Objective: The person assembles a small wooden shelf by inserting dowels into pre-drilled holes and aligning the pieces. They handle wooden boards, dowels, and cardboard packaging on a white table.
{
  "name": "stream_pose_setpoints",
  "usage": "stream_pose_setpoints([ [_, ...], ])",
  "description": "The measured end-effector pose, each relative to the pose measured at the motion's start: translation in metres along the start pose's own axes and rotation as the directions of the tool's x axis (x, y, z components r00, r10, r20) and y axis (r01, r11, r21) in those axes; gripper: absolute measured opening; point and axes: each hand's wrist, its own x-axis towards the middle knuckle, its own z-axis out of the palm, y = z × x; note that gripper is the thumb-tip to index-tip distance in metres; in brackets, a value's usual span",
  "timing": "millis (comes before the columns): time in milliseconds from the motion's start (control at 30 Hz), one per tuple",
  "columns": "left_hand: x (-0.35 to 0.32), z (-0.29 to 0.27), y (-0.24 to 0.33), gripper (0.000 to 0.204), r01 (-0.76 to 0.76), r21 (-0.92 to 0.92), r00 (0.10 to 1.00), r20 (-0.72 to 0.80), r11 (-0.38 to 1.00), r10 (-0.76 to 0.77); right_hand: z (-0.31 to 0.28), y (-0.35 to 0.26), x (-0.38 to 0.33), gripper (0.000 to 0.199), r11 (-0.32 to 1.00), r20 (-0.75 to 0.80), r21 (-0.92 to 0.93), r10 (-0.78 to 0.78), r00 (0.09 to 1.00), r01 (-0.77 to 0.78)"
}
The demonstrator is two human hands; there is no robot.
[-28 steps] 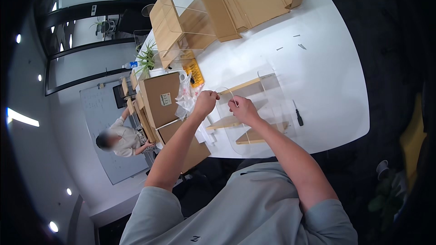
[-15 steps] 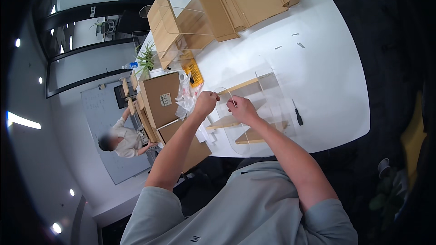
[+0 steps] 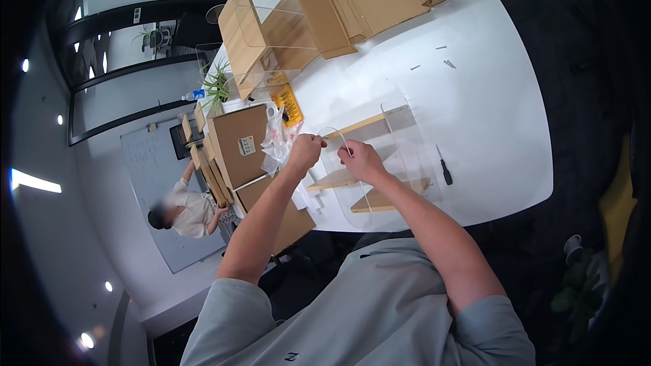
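A small shelf unit of clear plastic panels (image 3: 400,137) and light wooden boards (image 3: 366,124) stands in front of me on the white table. My left hand (image 3: 307,152) is closed in a pinch at the rounded corner of the nearer clear panel, beside the end of a board. Across from it, my right hand (image 3: 363,161) has its fingertips pressed together by that panel's curved edge. Whatever is between the fingers of either hand is too small or hidden to name. To the right of the unit lies a black-handled screwdriver (image 3: 445,169).
Several screws (image 3: 449,64) lie on the white table (image 3: 495,115). Another wood-and-clear shelf unit (image 3: 243,24), opened cardboard (image 3: 383,0), an orange tool set (image 3: 290,105), plastic bags (image 3: 274,142), a plant (image 3: 217,88) and cardboard boxes (image 3: 237,142) surround it. A person (image 3: 190,213) handles boards at left.
My hands stay almost in place at the clear panel. The person at left has shifted slightly with the boards.
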Motion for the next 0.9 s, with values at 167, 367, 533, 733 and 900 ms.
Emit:
stream_pose_setpoints([
  [167, 0.0, 0.001, 0.001, 0.032, 0.004, 0.019, 1.0, -0.016, 1.0, -0.003, 0.0, 0.0, 0.0, 0.027, 1.0, 0.007, 0.0, 0.006, 1.0, -0.006],
  [367, -0.009, 0.005, 0.014, 0.02, 0.194, -0.338, 0.98, 0.102, 0.921, -0.169, 0.002, 0.003, 0.002, 0.027, 1.0, 0.011, -0.001, 0.005, 1.0, -0.005],
  [533, -0.009, 0.001, 0.019, 0.018, 0.326, -0.512, 0.944, 0.215, 0.795, -0.249, 0.003, 0.003, 0.003, 0.027, 1.0, 0.006, -0.005, 0.008, 1.0, -0.008],
  [733, -0.005, 0.005, 0.017, 0.016, 0.339, -0.516, 0.941, 0.21, 0.787, -0.267, 0.004, 0.002, 0.002, 0.026, 1.0, -0.009, 0.003, 0.004, 1.0, -0.004],
  [900, -0.002, 0.005, 0.014, 0.014, 0.465, -0.685, 0.884, 0.332, 0.56, -0.328, 0.003, 0.001, 0.002, 0.025, 1.0, 0.006, -0.007, 0.007, 1.0, -0.007],
])
